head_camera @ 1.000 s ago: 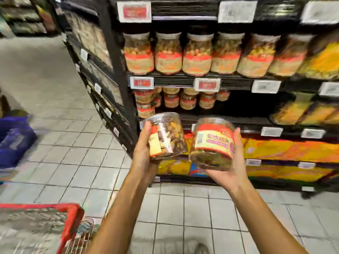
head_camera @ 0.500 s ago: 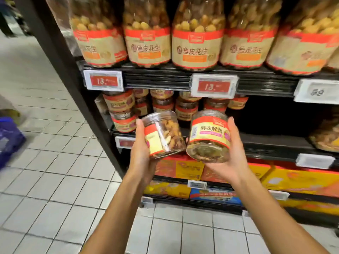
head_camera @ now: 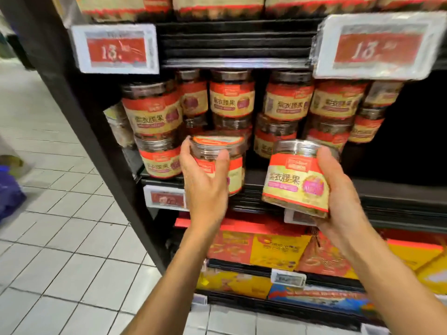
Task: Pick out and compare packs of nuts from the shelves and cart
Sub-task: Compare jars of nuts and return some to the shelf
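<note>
My left hand (head_camera: pixel 205 182) grips a clear nut jar (head_camera: pixel 225 153) with a red and yellow label, held upright at the front edge of the middle shelf (head_camera: pixel 391 192). My right hand (head_camera: pixel 343 189) holds a second jar (head_camera: pixel 297 182) with a red and cream label, tilted slightly, just in front of the same shelf. Behind both jars stand several matching jars of nuts (head_camera: pixel 232 97), stacked two high.
Two red price tags (head_camera: pixel 116 49) hang on the rail above. A black shelf upright (head_camera: pixel 79 97) slants down at the left. Boxed goods (head_camera: pixel 278 250) fill the lower shelves. Tiled floor (head_camera: pixel 48 238) lies left, with a blue object (head_camera: pixel 9 192) at the edge.
The view has closed in on the middle shelf. Both hands have moved forward to it, and the left jar has turned from tilted sideways to upright.
</note>
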The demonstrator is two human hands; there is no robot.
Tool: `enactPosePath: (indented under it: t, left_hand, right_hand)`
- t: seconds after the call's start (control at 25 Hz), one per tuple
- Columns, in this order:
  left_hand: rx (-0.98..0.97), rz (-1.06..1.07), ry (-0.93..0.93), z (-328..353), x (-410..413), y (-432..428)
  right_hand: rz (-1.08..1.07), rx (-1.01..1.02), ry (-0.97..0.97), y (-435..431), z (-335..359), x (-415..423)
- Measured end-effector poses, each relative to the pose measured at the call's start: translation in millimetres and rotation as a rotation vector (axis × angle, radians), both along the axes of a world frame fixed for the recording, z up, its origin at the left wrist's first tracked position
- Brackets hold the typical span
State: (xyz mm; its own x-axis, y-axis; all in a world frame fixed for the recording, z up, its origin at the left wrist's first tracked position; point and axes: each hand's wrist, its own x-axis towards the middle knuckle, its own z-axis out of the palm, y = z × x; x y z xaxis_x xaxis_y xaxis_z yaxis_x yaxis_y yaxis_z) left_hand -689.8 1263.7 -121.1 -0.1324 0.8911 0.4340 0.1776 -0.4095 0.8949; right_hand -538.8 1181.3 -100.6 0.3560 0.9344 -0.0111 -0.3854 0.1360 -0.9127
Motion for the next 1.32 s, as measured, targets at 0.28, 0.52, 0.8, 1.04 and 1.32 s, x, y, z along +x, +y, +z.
enactPosePath:
  t: [0.28,0.52,0.8,1.04,1.32]
  left_hand:
    - [-0.072,0.016,0.370,-5.4,6.4,18.7]
    - [-0.076,-0.120,-0.059,11.4,-16.2,-36.2]
    - [-0.092,-0.392,-0.123,50.5,-2.3,-47.7]
    - [0.045,-0.310,-0.186,60.5,-18.7,-30.4]
    - [-0.025,-0.446,-0.105,53.8,-32.6,15.0]
  right_hand:
    - [-0.002,0.058,-0.032,12.9,3.8,6.4]
    - [-0.039,0.013,-0.169,13.0,16.8,-5.9]
    - [0.286,0.139,-0.144,-5.6,41.9,-28.9]
    - [0.140,0.211,-0.420,-10.9,45.8,-43.5]
    - [0.251,0.228,-0.381,55.7,59.2,-41.0]
